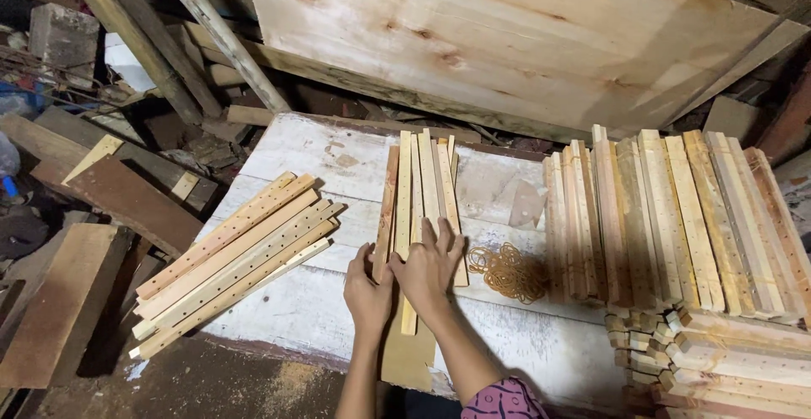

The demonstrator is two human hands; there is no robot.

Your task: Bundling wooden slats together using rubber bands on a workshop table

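Note:
A loose bunch of thin wooden slats (420, 184) lies lengthwise on the white-painted board table (338, 161). My left hand (367, 291) presses against the near left side of the bunch. Over its near end lies my right hand (428, 265), fingers spread flat on the slats. Both hands squeeze the slats together. A pile of tan rubber bands (507, 270) lies just right of my right hand.
A fan of longer slats with drilled holes (232, 260) lies at the table's left. A large stack of slats (676, 216) fills the right side, with more stacked ends (718, 356) below. A big plywood sheet (507, 39) leans behind. Scrap wood clutters the left floor.

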